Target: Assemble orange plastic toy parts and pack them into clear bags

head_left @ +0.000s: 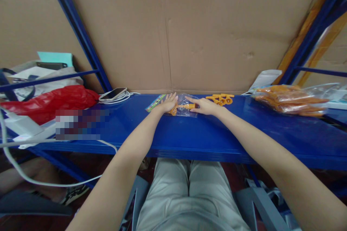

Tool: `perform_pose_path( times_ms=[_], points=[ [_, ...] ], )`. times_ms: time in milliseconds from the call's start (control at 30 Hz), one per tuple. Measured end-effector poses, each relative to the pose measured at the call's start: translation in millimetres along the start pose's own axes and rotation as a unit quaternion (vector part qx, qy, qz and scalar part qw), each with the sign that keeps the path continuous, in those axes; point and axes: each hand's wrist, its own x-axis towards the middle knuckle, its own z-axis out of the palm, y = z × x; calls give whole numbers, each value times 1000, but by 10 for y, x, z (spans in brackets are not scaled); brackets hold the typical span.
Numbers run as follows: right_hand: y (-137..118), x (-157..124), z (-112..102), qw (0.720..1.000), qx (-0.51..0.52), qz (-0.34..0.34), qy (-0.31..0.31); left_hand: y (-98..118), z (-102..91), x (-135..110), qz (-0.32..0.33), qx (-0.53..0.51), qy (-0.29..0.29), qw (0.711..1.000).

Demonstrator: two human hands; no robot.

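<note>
On the blue shelf top lies a clear plastic bag [183, 100] with orange plastic pieces [189, 106] inside, one of them tube-shaped. A colourful printed header card [155, 103] is at its left end. My left hand [169, 103] lies flat over the bag's left part, fingers spread, covering some of the contents. At the bag's right side is my right hand [206, 107], index finger stretched out over the plastic and thumb apart, touching around the end of the tube-shaped piece. Just beyond the right hand sits a small group of loose orange plastic pieces [222, 99].
Filled clear bags of orange pieces [290, 100] are stacked at the right. On the left are a phone [115, 94] with a coiled white cable, a red plastic bag [59, 101] and a white power strip [35, 131]. Cardboard [173, 32] stands behind the shelf.
</note>
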Motion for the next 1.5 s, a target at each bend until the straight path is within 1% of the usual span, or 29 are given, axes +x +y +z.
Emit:
perform_pose_path(
  times_ms=[67, 167, 267, 333, 400, 433, 500, 567, 633, 733, 900, 967, 1067, 1167, 1267, 1367, 1467, 1500],
  points=[
    [-28, 44, 11, 998, -50, -18, -15, 7, 0, -7, 2, 0, -1, 1000],
    [-65, 130, 52, 995, -91, -36, -30, 22, -6, -13, 9, -2, 3, 1000],
    [-107, 208, 86, 991, -120, -28, -45, 19, -34, -8, 5, 4, 42, 999],
    [-130, 248, 98, 991, -126, -19, -49, -8, -62, -2, -22, 8, 76, 997],
    [-141, 284, 104, 991, -125, -7, -46, -56, -85, 5, -62, 12, 93, 994],
    [-141, 301, 108, 991, -125, 3, -44, -85, -91, 10, -83, 15, 92, 992],
    [-134, 335, 119, 991, -129, 25, -38, -142, -85, 24, -116, 25, 70, 991],
    [-124, 371, 138, 991, -121, 44, -26, -190, -61, 49, -126, 33, 40, 991],
    [-116, 406, 161, 993, -103, 52, -15, -219, -29, 81, -114, 33, 18, 993],
    [-107, 441, 193, 995, -82, 50, -9, -225, 10, 121, -76, 23, 3, 997],
    [-90, 431, 208, 998, -56, 40, 1, -146, 31, 125, -6, 23, -30, 999],
    [-87, 416, 212, 999, -38, 34, 11, -115, 31, 115, 9, 18, -35, 999],
    [-84, 399, 239, 998, -17, 48, 26, -107, 23, 111, -9, -21, -4, 1000],
    [-65, 389, 282, 997, -9, 63, 37, -146, 0, 133, -71, -82, 48, 993],
    [-23, 381, 326, 996, -22, 67, 51, -207, -29, 179, -123, -117, 101, 980],
    [23, 376, 366, 994, -35, 78, 70, -266, -48, 225, -131, -128, 141, 973],
    [53, 370, 388, 995, -7, 65, 77, -326, -48, 266, -125, -125, 165, 970],
    [57, 365, 391, 994, 6, 67, 80, -346, -44, 280, -117, -112, 164, 973]
  ],
)
